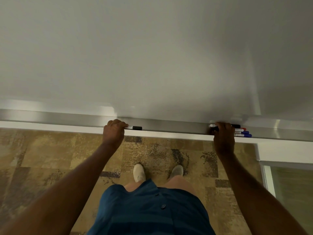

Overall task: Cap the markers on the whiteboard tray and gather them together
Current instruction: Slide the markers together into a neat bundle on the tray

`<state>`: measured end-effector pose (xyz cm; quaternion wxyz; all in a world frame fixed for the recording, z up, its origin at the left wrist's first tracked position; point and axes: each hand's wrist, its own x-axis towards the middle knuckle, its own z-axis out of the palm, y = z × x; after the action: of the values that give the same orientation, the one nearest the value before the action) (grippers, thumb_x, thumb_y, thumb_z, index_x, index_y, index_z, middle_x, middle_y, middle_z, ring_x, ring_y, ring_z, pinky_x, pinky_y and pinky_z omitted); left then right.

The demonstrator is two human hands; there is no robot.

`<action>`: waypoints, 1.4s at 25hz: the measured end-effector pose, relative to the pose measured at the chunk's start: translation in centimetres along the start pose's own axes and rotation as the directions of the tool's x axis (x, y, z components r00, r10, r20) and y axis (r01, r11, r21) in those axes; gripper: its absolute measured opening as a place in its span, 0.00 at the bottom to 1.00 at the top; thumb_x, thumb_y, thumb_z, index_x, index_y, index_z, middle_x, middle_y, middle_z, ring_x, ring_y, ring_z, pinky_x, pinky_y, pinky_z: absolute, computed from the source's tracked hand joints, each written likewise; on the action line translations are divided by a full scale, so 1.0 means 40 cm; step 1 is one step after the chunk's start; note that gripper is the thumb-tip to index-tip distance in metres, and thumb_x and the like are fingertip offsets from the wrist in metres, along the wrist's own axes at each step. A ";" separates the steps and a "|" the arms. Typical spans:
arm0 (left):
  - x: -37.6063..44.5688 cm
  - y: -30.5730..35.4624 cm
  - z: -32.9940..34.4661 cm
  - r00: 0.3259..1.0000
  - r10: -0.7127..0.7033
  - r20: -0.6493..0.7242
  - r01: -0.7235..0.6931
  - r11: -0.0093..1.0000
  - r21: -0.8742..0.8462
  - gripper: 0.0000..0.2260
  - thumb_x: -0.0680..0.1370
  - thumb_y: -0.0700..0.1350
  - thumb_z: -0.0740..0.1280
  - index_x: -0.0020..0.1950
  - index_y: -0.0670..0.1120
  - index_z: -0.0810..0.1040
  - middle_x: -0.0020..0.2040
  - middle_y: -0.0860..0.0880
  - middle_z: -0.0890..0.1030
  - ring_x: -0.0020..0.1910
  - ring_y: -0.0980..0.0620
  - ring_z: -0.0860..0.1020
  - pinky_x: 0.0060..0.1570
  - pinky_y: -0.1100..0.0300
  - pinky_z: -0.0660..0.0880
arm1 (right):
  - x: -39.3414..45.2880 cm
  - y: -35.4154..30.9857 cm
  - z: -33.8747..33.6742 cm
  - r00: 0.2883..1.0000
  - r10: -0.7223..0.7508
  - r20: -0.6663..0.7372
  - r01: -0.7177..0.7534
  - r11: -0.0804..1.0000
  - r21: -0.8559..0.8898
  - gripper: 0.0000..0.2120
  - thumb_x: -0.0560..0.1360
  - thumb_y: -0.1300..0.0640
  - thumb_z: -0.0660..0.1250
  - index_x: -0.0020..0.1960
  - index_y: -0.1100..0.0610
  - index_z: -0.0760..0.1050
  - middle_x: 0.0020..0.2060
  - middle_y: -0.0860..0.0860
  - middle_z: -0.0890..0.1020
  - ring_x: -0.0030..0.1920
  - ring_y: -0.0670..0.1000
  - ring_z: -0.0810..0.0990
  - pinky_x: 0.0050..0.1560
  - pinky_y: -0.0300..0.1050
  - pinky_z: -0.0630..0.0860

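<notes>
A long metal whiteboard tray (174, 125) runs across the view below the whiteboard. My left hand (114, 132) is closed around a black-capped marker (134, 128) lying in the tray; its capped end sticks out to the right of my fingers. My right hand (222, 134) rests on a bunch of markers (242, 132) at the tray's right part. Red, blue and black caps poke out to the right of that hand, and marker ends show at its left. How tightly the right hand holds them is hidden by the hand itself.
The whiteboard (152, 56) fills the upper view. Its right edge and a white wall frame (284, 150) stand at the right, with a glass panel below. My feet stand on patterned carpet (50, 158) under the tray.
</notes>
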<state>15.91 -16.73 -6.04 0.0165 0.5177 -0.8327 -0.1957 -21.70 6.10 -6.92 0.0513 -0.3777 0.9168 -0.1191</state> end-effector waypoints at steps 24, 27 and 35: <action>0.031 -0.031 -0.005 0.995 -0.095 0.038 0.102 0.968 -0.229 0.11 0.77 0.34 0.68 0.56 0.43 0.86 0.54 0.42 0.85 0.53 0.43 0.80 0.59 0.50 0.75 | -0.118 -0.677 0.190 0.747 -0.662 0.062 0.658 0.749 0.076 0.11 0.79 0.59 0.65 0.60 0.52 0.79 0.53 0.50 0.82 0.54 0.56 0.78 0.51 0.50 0.75; 0.024 -0.044 -0.009 0.989 -0.149 -0.005 0.138 0.929 -0.344 0.12 0.76 0.33 0.69 0.59 0.40 0.82 0.53 0.42 0.85 0.51 0.44 0.82 0.53 0.52 0.80 | -0.124 -0.726 0.205 0.767 -0.633 0.104 0.626 0.774 0.093 0.12 0.78 0.61 0.65 0.60 0.54 0.79 0.54 0.51 0.83 0.55 0.56 0.79 0.51 0.50 0.76; 0.014 -0.070 -0.020 0.993 -0.116 0.009 0.112 0.931 -0.346 0.17 0.77 0.32 0.65 0.65 0.41 0.79 0.60 0.39 0.80 0.58 0.41 0.77 0.58 0.47 0.76 | -0.127 -0.760 0.164 0.842 -0.538 0.042 0.476 0.776 0.413 0.12 0.80 0.59 0.68 0.62 0.60 0.80 0.55 0.55 0.85 0.55 0.55 0.83 0.56 0.47 0.79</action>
<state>18.22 -18.53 -6.36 0.1008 0.5552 -0.7538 -0.3367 3.78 -12.39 -5.41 0.1627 -0.6016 0.7315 -0.2766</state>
